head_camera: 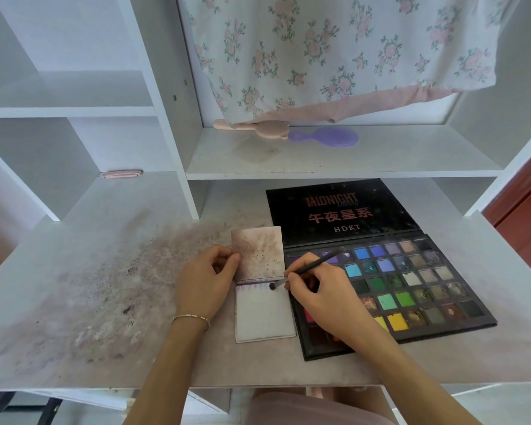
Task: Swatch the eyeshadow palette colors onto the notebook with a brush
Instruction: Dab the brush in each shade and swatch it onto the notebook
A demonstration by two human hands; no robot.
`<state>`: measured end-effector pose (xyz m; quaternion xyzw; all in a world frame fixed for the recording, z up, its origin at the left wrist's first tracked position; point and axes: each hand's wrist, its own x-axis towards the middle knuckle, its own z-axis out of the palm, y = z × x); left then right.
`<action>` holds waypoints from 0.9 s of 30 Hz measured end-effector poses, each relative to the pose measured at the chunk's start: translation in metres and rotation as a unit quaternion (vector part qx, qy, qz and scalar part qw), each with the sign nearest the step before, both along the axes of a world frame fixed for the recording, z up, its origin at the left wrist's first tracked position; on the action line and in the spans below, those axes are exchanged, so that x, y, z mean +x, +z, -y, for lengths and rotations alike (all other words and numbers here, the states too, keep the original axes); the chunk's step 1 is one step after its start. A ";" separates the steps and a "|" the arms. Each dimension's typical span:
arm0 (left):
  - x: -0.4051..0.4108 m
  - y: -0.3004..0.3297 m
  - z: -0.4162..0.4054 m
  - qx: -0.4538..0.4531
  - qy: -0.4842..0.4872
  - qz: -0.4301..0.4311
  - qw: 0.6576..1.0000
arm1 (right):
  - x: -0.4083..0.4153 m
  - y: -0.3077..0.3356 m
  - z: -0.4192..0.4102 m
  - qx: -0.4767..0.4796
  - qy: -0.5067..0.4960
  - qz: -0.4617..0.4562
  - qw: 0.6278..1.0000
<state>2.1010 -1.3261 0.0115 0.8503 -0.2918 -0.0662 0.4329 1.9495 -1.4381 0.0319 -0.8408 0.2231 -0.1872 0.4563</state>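
Observation:
A small notebook [262, 314] lies open on the desk, its stained upper page flipped up. My left hand [206, 280] pinches the left edge of that upper page. My right hand [322, 289] grips a thin dark brush [311, 268], whose tip touches the top of the white lower page beside a row of faint purple swatches. The open eyeshadow palette [411, 283] with several coloured pans lies to the right of the notebook, partly hidden by my right hand. Its black lid lies flat behind it.
The white desk [105, 286] is smeared with powder stains on the left. On the shelf behind lie a pink brush [252, 127] and a purple hairbrush [328, 138] under a floral cloth [334, 50]. A pink clip [122, 174] lies at the back left.

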 end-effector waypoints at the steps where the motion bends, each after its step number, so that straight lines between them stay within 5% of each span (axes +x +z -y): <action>1: 0.000 0.000 0.000 0.001 0.000 0.001 1.000 | 0.000 0.000 0.000 -0.001 -0.003 0.002 1.000; 27: 0.000 -0.001 0.000 -0.001 0.004 0.004 1.000 | -0.001 -0.001 0.000 0.001 -0.001 0.004 1.000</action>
